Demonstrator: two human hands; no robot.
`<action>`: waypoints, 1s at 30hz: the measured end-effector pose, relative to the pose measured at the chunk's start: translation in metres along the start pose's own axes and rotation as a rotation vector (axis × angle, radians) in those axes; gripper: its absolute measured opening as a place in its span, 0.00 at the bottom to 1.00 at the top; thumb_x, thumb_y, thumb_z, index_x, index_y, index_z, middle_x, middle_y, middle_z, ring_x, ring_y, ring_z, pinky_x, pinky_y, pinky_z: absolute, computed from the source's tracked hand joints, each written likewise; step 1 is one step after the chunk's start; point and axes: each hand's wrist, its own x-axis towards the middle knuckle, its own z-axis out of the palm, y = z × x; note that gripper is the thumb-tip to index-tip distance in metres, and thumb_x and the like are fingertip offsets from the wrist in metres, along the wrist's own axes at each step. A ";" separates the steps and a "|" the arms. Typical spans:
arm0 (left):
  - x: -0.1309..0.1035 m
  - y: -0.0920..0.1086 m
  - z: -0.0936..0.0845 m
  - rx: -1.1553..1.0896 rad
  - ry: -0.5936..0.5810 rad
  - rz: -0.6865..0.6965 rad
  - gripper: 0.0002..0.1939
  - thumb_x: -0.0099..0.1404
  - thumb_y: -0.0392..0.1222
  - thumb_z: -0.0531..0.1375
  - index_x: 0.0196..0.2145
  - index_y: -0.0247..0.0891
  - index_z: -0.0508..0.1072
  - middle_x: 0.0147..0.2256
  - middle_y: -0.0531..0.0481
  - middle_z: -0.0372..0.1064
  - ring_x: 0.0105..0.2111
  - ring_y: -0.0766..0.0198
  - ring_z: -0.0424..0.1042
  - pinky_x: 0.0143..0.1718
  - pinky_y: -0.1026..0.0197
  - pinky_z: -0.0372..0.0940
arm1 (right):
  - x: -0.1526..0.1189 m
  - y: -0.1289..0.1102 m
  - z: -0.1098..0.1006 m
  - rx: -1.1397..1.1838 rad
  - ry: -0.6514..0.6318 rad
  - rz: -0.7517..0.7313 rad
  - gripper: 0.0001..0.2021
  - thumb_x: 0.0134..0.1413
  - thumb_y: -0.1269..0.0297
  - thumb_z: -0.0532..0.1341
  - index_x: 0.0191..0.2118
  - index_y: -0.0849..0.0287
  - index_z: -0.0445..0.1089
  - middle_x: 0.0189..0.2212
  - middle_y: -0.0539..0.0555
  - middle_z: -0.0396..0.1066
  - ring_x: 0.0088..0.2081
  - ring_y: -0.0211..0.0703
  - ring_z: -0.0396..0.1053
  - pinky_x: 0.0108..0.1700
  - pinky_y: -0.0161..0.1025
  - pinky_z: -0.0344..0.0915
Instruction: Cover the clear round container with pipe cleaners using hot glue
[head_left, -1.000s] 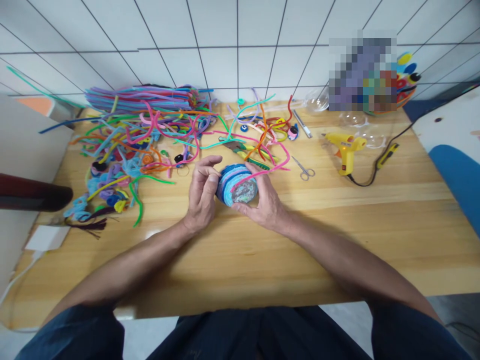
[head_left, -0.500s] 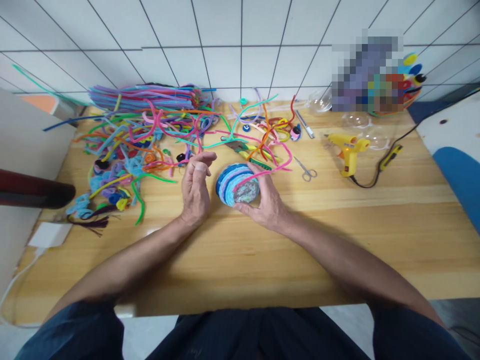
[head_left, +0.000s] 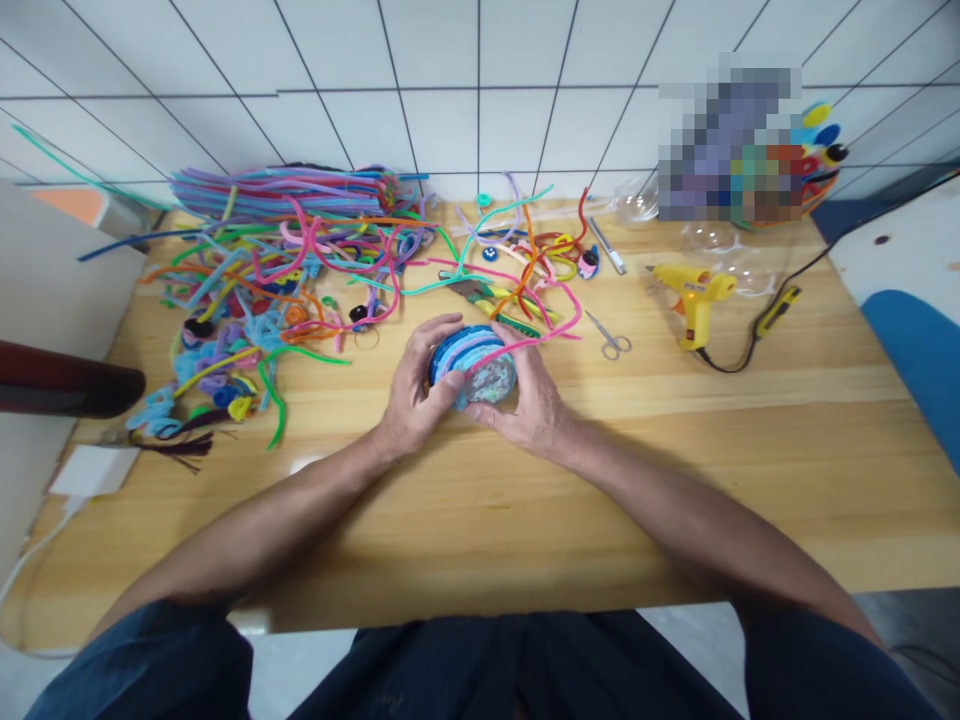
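Observation:
A round ball wrapped in blue, light blue and lilac pipe cleaner [head_left: 474, 350] is held between both hands above the table. My left hand [head_left: 424, 385] grips its left side, the thumb lying across the wrapped bands. On the right side, my right hand [head_left: 529, 395] has its fingers on the top edge and its thumb below. A glittery, see-through patch faces me at the lower right of the ball. One pink pipe cleaner [head_left: 551, 335] runs from the ball's front, past my right fingers, and curls back behind.
Tangled pipe cleaners [head_left: 255, 290] cover the table's back left. Behind the ball lie pliers [head_left: 476, 291]. Small scissors [head_left: 609, 338], a yellow glue gun [head_left: 694, 300] with its cord, and a yellow cutter [head_left: 778, 312] lie to the right. A white box [head_left: 94, 470] is at the left.
My left hand has moved right, from beside the ball onto its left side, and now grips it. My right hand keeps its hold.

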 end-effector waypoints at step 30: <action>-0.002 0.004 0.003 -0.084 -0.003 -0.083 0.26 0.78 0.61 0.64 0.65 0.47 0.70 0.65 0.40 0.72 0.64 0.48 0.76 0.65 0.44 0.75 | 0.001 0.002 0.000 -0.022 -0.006 -0.022 0.48 0.64 0.38 0.71 0.80 0.51 0.53 0.73 0.70 0.65 0.77 0.71 0.61 0.77 0.75 0.63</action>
